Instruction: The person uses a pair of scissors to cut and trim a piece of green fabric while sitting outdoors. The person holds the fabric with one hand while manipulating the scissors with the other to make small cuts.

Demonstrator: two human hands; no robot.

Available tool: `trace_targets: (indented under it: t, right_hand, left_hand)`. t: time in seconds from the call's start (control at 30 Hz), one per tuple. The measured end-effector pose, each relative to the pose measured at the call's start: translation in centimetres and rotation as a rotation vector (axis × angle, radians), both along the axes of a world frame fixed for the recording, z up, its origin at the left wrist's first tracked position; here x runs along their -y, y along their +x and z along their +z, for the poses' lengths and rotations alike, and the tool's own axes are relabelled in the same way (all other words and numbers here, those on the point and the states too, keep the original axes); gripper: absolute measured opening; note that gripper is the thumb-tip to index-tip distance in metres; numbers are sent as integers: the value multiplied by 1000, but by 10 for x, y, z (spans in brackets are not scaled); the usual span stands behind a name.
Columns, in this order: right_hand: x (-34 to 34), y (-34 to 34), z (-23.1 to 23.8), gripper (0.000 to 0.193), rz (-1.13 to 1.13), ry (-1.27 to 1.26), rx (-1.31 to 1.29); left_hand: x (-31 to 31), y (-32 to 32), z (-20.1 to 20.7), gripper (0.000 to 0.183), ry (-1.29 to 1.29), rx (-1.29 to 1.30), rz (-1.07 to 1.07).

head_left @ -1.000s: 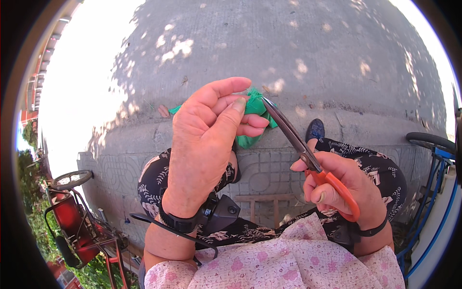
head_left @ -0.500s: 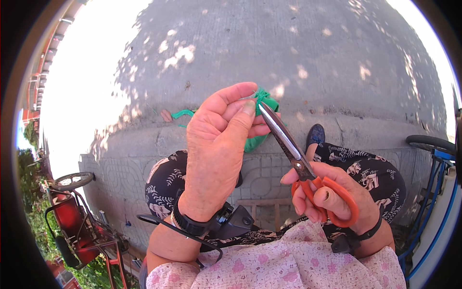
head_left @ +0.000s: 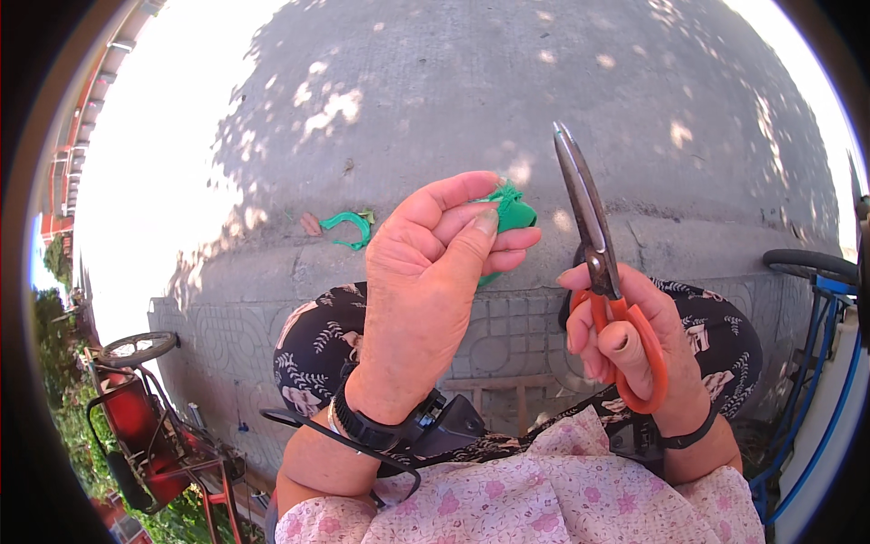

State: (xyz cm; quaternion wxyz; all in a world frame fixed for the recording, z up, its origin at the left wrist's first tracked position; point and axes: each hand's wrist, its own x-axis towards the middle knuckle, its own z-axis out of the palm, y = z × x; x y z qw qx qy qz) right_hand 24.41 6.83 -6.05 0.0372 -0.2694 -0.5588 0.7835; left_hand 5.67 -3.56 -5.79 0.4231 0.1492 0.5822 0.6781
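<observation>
My left hand [head_left: 439,254] pinches a piece of green fabric [head_left: 517,214] with a knotted, frayed end sticking up past the fingertips. More of the green fabric hangs below the hand, mostly hidden behind it. In my right hand [head_left: 648,335] is a pair of scissors [head_left: 600,245] with orange handles and dark metal blades. Its handles are squeezed together and the blades look closed, pointing up and away from me. The blades stand apart from the fabric, to its right. A green strip [head_left: 349,227] lies curled on the ground beyond my left hand.
A brown leaf [head_left: 311,224] lies beside the green strip. On the left stands a red wheeled cart [head_left: 136,426] or cycle. A black wheel [head_left: 811,265] and blue metal frame [head_left: 807,399] are at the right. Patterned paving [head_left: 227,344] meets the grey concrete road [head_left: 435,100].
The scissors have swung away from the fabric's knotted end, up and to the right. My left hand has shifted slightly right with the fabric, uncovering more of the strip on the ground.
</observation>
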Motion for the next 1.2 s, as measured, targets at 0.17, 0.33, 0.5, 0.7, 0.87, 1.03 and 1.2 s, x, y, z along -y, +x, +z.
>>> trace_targets:
  t: [0.17,0.33,0.5,0.7,0.87,1.03,1.2]
  right_hand:
    - [-12,4,9,69,-19,-212,-38]
    - [-9,2,8,64,149,-420,13]
    - [-5,-1,7,52,153,-421,56]
    - [-4,-4,7,50,178,-427,76]
    - [-3,-5,5,51,171,-434,68]
    - [-2,-5,6,51,161,-445,70]
    - [0,-4,4,52,138,-455,76]
  left_hand:
    - [0,-8,-1,35,69,13,52]
    - [4,-12,-2,36,76,16,73]
    - [3,-13,-3,36,78,21,86]
    - [5,-15,-3,36,83,12,64]
    - [6,-15,-3,36,63,-3,67]
    - [5,-15,-2,35,60,-10,66]
    - [4,-13,-3,35,64,-5,66]
